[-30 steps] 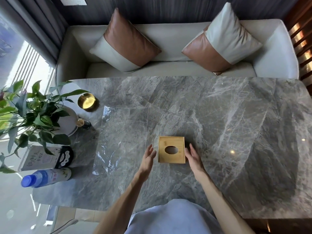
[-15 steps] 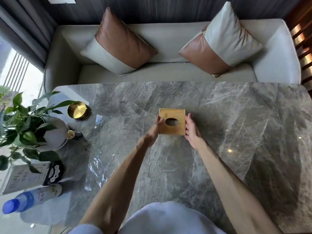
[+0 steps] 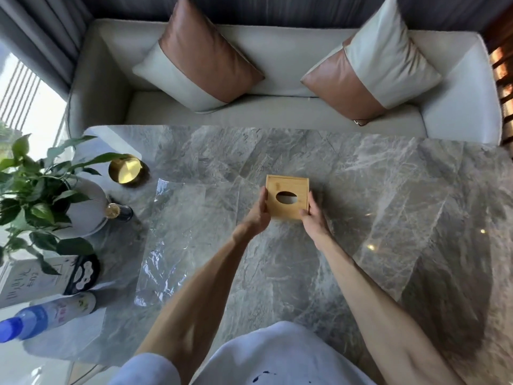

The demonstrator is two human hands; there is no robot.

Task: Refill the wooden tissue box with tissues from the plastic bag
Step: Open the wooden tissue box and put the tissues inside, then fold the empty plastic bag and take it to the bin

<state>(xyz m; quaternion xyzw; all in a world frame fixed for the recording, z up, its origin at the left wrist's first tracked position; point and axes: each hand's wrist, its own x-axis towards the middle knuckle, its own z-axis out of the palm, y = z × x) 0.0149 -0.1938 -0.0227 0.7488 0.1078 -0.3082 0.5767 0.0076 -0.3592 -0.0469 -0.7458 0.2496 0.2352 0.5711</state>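
The square wooden tissue box (image 3: pixel 287 188), with an oval slot in its top, sits in the middle of the grey marble table (image 3: pixel 388 190). My left hand (image 3: pixel 259 213) presses against the box's left side and my right hand (image 3: pixel 312 215) against its right side, so both grip it. Through the slot I see something pale; I cannot tell how full the box is. A clear plastic bag (image 3: pixel 180 237) lies flat and looks empty on the table to the left of the box.
At the table's left edge stand a potted plant in a white pot (image 3: pixel 83 207), a gold dish (image 3: pixel 125 171), a small dark bottle (image 3: pixel 119 212), a card stand (image 3: pixel 33 276) and a lying blue-capped bottle (image 3: pixel 47 315). A white sofa (image 3: pixel 277 112) with two cushions lies beyond the far edge.
Both hands closed onto the box's sides and slid it away from me toward the table's middle. The bag has not moved.
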